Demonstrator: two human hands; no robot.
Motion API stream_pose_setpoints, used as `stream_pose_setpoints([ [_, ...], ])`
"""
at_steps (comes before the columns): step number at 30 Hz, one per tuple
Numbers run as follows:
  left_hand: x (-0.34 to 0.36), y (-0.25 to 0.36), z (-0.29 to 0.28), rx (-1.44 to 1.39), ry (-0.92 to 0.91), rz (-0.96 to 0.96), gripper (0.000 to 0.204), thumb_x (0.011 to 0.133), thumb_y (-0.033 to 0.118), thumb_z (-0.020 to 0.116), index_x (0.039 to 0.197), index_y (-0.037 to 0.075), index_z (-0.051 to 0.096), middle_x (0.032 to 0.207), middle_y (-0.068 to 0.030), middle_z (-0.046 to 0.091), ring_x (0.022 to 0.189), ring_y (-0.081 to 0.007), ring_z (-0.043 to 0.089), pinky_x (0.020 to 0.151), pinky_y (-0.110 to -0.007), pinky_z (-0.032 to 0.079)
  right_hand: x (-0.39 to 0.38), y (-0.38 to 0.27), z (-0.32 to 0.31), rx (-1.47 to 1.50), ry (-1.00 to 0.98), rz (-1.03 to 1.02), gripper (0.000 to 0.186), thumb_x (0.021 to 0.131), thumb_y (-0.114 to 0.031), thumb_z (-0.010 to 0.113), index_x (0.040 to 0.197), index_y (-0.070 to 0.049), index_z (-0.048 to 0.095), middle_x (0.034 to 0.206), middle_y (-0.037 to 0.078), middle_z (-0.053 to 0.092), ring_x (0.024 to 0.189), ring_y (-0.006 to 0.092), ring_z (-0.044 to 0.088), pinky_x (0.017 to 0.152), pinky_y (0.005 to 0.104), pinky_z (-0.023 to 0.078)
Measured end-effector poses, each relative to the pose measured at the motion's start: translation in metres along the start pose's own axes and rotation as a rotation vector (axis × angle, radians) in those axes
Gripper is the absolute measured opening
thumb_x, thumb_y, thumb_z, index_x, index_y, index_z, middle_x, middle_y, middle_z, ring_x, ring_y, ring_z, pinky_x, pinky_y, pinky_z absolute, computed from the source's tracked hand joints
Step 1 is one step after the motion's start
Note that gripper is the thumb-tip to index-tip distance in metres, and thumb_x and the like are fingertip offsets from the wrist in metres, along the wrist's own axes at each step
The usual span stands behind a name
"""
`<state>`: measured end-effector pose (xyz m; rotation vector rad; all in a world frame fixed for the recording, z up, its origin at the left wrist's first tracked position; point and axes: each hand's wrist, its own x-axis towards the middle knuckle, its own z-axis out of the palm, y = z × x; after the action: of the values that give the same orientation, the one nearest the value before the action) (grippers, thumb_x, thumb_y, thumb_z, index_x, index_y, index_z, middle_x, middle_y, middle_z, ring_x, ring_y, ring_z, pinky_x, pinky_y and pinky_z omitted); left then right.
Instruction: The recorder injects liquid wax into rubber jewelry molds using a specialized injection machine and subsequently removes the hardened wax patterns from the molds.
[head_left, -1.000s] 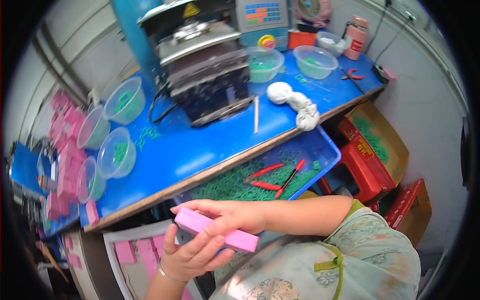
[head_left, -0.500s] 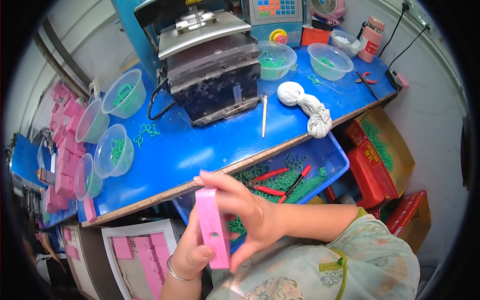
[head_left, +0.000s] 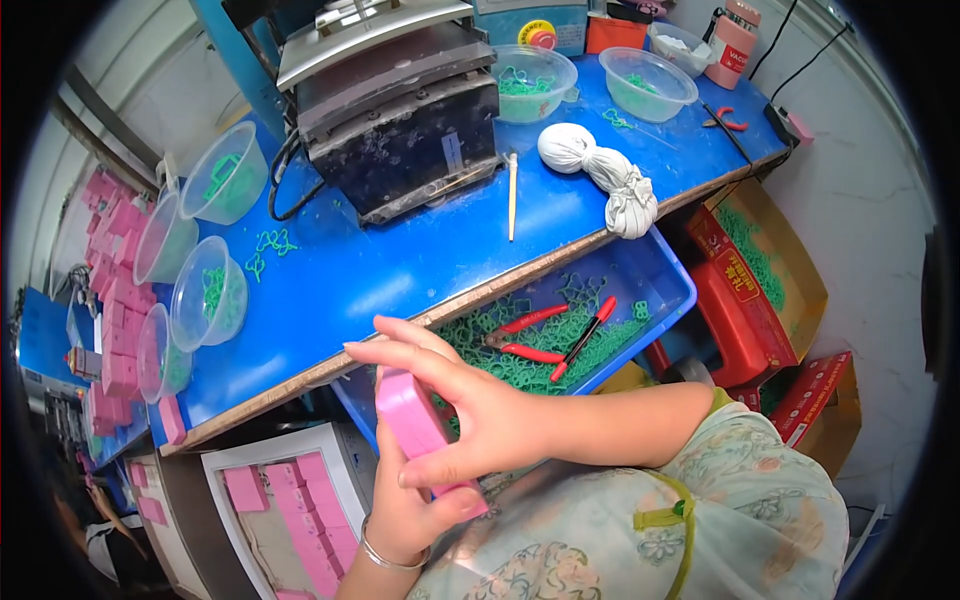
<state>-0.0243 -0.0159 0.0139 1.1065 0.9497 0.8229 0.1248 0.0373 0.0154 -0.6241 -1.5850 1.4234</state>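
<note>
A pink box-like block (head_left: 410, 408) is held tilted between my two hands, in front of the bench edge. My left hand (head_left: 405, 515), with a bracelet at the wrist, grips its lower part, thumb across the lower end. My right hand (head_left: 495, 412) comes from the right with its thumb on the block's face and its first fingers stretched over the top. Just behind them is a blue bin (head_left: 672, 318) of small green shaped pieces, partly hidden by my hands. Red-handled cutters (head_left: 530, 350) and a red-and-black pen (head_left: 585, 340) lie on the pieces.
A blue bench (head_left: 380, 290) carries a press machine (head_left: 400, 130), clear plastic bowls (head_left: 245, 300) of green pieces, a white cloth bundle (head_left: 600, 175) and a wooden stick (head_left: 513, 198). Stacked pink boxes (head_left: 122, 325) stand left. An open carton (head_left: 305, 515) holds more. Another person (head_left: 115, 540) is far left.
The pink block has tipped over and turned in my hands, and its face with the hole is no longer visible. My right thumb has moved onto it. The view has shifted slightly.
</note>
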Motion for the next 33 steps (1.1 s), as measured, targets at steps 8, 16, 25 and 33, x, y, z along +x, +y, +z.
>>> stream_pose_setpoints([
  [8, -0.008, 0.002, -0.001, -0.392, 0.176, 0.056, 0.089, 0.067, 0.041, 0.068, 0.134, 0.003, 0.025, 0.123, -0.0107, 0.045, 0.111, -0.0232, 0.049, 0.092, -0.037, 0.042, 0.008, 0.002, -0.018, 0.47, -0.074, 0.123, 0.077, 0.07, -0.021, 0.067, 0.135, -0.004, 0.03, 0.137, 0.016, 0.032, 0.128, 0.0272, 0.03, 0.106, 0.0407, 0.023],
  [16, -0.001, 0.008, -0.027, -0.691, 0.199, 0.191, 0.063, 0.081, 0.035, 0.049, 0.131, 0.0, 0.032, 0.128, -0.0151, 0.044, 0.117, -0.0279, 0.045, 0.097, -0.041, 0.038, 0.012, 0.007, -0.039, 0.955, -0.003, 0.073, 0.079, 0.072, -0.02, 0.067, 0.136, -0.005, 0.024, 0.134, 0.014, 0.032, 0.125, 0.0249, 0.031, 0.105, 0.0391, 0.025],
  [25, 0.01, 0.034, -0.006, 0.503, 0.436, 0.487, 0.04, 0.089, 0.017, 0.037, 0.117, -0.012, 0.042, 0.106, -0.0172, 0.056, 0.091, -0.0198, 0.057, 0.078, -0.03, 0.044, 0.008, 0.002, -0.037, 0.23, 0.297, -0.015, 0.06, 0.069, -0.028, 0.074, 0.111, -0.007, 0.035, 0.133, 0.018, 0.025, 0.122, 0.029, 0.032, 0.096, 0.0392, 0.035],
  [33, 0.026, 0.018, 0.0, 0.919, 0.374, 0.802, 0.05, 0.088, -0.003, 0.034, 0.135, -0.004, 0.016, 0.112, -0.0201, 0.052, 0.096, -0.0189, 0.055, 0.083, -0.028, 0.042, 0.006, -0.015, -0.045, -0.413, 0.08, -0.21, 0.025, 0.087, -0.023, 0.045, 0.078, -0.002, 0.053, 0.063, 0.013, 0.054, 0.061, 0.0321, 0.054, 0.059, 0.0406, 0.043],
])
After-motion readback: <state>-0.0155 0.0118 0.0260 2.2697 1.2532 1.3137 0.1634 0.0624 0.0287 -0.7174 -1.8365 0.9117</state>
